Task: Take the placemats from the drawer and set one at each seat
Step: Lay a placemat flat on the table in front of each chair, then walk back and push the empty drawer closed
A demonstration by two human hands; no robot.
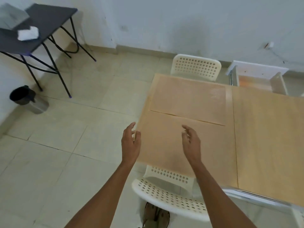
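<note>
Two tan placemats lie on the light wooden table [266,137]. The far placemat [187,99] sits in front of the far white chair [195,67]. The near placemat [164,140] lies by the near white chair [167,193]. My left hand [130,142] hovers at the near placemat's left edge, at the table's side, fingers relaxed and holding nothing. My right hand [191,142] floats just above the same placemat with loose, slightly bent fingers. An open white drawer [256,78] shows beyond the table at the back right.
A dark folding table [41,27] with a grey box [11,15] and a white crumpled cloth [28,34] stands at the back left. A black bin [24,97] sits on the tiled floor by the left wall. My feet show under the near chair.
</note>
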